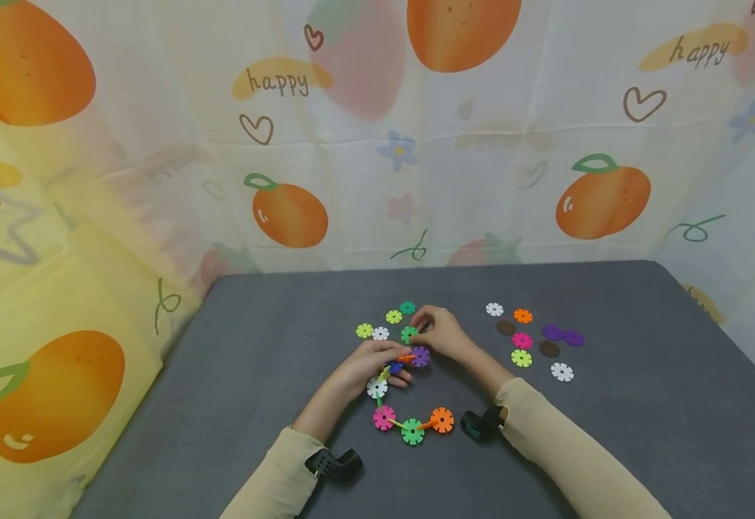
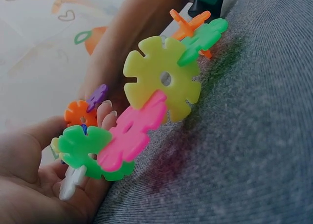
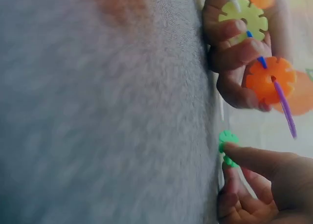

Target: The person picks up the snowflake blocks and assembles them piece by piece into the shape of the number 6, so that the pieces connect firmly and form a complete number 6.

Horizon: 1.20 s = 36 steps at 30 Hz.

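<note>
A curved chain of interlocked, notched plastic flower discs hangs from my left hand (image 1: 377,360), which grips it near its far end. An orange disc (image 3: 270,79) and a purple disc (image 1: 420,356) make up that end. Further along come a white disc (image 1: 377,388), a pink disc (image 2: 132,131), a yellow disc (image 2: 161,79) and, at the near end, another orange disc (image 1: 441,419). Just beyond the purple disc, my right hand (image 1: 444,333) pinches a loose green disc (image 3: 228,145) between thumb and finger; its fingers partly cover the disc.
Loose yellow discs (image 1: 364,330), a white disc (image 1: 380,334) and a darker green disc (image 1: 407,308) lie beyond my hands. To the right, another group includes a purple disc (image 1: 573,338) and a brown disc (image 1: 549,349). A patterned cloth (image 1: 364,166) hangs behind the grey table (image 1: 643,432).
</note>
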{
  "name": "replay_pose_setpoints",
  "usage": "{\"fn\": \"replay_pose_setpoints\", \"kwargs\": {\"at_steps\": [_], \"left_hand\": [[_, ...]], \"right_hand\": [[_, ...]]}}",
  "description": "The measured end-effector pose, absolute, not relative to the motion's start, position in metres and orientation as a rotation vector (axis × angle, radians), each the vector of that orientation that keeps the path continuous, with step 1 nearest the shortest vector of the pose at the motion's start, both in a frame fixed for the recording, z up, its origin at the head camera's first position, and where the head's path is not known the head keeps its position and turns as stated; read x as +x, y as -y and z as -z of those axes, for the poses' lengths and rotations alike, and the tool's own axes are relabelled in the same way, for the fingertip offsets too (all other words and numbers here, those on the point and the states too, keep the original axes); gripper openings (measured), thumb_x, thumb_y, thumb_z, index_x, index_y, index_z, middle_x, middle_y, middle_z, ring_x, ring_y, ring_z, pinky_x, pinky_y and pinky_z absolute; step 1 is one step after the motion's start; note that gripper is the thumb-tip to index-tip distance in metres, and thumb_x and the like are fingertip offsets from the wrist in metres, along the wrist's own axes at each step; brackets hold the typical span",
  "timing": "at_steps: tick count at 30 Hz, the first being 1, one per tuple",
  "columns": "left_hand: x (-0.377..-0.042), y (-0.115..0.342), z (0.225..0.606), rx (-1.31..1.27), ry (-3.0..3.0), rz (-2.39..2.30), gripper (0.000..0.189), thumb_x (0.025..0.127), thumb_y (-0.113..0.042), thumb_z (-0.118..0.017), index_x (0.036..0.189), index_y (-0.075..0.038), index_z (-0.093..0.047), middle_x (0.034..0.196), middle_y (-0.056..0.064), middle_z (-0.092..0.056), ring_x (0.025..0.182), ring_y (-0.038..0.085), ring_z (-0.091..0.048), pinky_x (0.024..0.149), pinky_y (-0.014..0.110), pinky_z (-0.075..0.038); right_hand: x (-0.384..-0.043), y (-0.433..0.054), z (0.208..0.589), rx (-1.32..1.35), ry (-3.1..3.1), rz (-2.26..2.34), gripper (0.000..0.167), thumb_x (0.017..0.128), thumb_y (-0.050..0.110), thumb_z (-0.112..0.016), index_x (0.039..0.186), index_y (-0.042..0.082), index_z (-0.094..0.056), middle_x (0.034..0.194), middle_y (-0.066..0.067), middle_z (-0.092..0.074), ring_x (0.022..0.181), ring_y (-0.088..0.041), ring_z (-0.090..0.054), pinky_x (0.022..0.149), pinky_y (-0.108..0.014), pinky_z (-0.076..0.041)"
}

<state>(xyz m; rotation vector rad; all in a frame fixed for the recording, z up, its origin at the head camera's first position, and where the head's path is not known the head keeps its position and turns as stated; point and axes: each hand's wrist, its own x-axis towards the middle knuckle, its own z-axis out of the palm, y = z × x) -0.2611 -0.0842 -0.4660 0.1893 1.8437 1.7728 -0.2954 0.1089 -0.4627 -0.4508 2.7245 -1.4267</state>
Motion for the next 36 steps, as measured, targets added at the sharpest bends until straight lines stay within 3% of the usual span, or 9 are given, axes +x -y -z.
{"fn": "replay_pose_setpoints", "kwargs": {"at_steps": [7,9,14,16,22,31,36], "left_hand": [[-0.261,0.083,0.466,0.182,-1.870,-1.756,0.034,0.097,-0.027,-0.061,0.116,0.001,-0.067,0.101,0.006,-0.067,0.070,0.013,-0.071,0.072,0.034,-0.062],[-0.261,0.083,0.465,0.182,-1.880,-1.752,0.034,0.096,-0.028,-0.062,0.115,0.000,-0.067,0.099,0.005,-0.068,0.069,0.014,-0.071,0.071,0.034,-0.062],[-0.261,0.083,0.465,0.181,-1.880,-1.743,0.035,0.094,-0.031,-0.065,0.114,-0.002,-0.068,0.093,0.005,-0.068,0.068,0.014,-0.071,0.069,0.033,-0.062],[-0.261,0.083,0.465,0.184,-1.874,-1.744,0.035,0.094,-0.032,-0.066,0.113,-0.003,-0.069,0.091,0.005,-0.068,0.067,0.013,-0.071,0.068,0.032,-0.062],[-0.260,0.082,0.466,0.219,-1.861,-1.763,0.031,0.095,-0.028,-0.064,0.112,-0.003,-0.069,0.085,0.006,-0.068,0.065,0.013,-0.070,0.065,0.031,-0.062],[-0.258,0.079,0.463,0.216,-1.916,-1.797,0.030,0.099,-0.023,-0.057,0.113,0.002,-0.066,0.095,0.007,-0.068,0.065,0.013,-0.069,0.067,0.034,-0.062],[-0.257,0.078,0.462,0.184,-1.948,-1.790,0.029,0.098,-0.022,-0.058,0.111,0.003,-0.066,0.094,0.012,-0.069,0.064,0.013,-0.069,0.067,0.032,-0.062]], "right_hand": [[-0.276,-0.126,0.462,-0.412,-2.624,1.641,0.020,0.086,0.003,-0.071,0.104,-0.005,-0.069,0.083,-0.019,-0.069,0.059,-0.011,-0.058,0.053,-0.024,-0.052],[-0.264,-0.128,0.454,-0.397,-2.585,1.717,0.019,0.088,0.001,-0.069,0.104,-0.009,-0.068,0.084,-0.025,-0.068,0.061,-0.022,-0.063,0.056,-0.032,-0.057],[-0.243,-0.135,0.453,-0.325,-2.485,1.893,0.019,0.090,0.002,-0.067,0.104,-0.011,-0.066,0.091,-0.031,-0.068,0.069,-0.031,-0.068,0.062,-0.039,-0.060],[-0.239,-0.139,0.461,-0.297,-2.457,1.946,0.021,0.091,0.006,-0.068,0.105,-0.008,-0.066,0.093,-0.029,-0.069,0.070,-0.023,-0.069,0.064,-0.033,-0.060],[-0.215,-0.145,0.464,-0.225,-2.355,2.100,0.022,0.091,0.007,-0.068,0.105,-0.008,-0.064,0.096,-0.030,-0.068,0.073,-0.015,-0.070,0.070,-0.030,-0.061],[-0.204,-0.145,0.469,-0.270,-2.298,2.189,0.019,0.090,0.007,-0.069,0.100,-0.008,-0.062,0.085,-0.019,-0.071,0.070,-0.016,-0.071,0.070,-0.033,-0.061],[-0.204,-0.145,0.470,-0.313,-2.259,2.202,0.020,0.090,0.008,-0.069,0.100,-0.008,-0.063,0.089,-0.029,-0.068,0.071,-0.017,-0.071,0.070,-0.035,-0.062]]}}
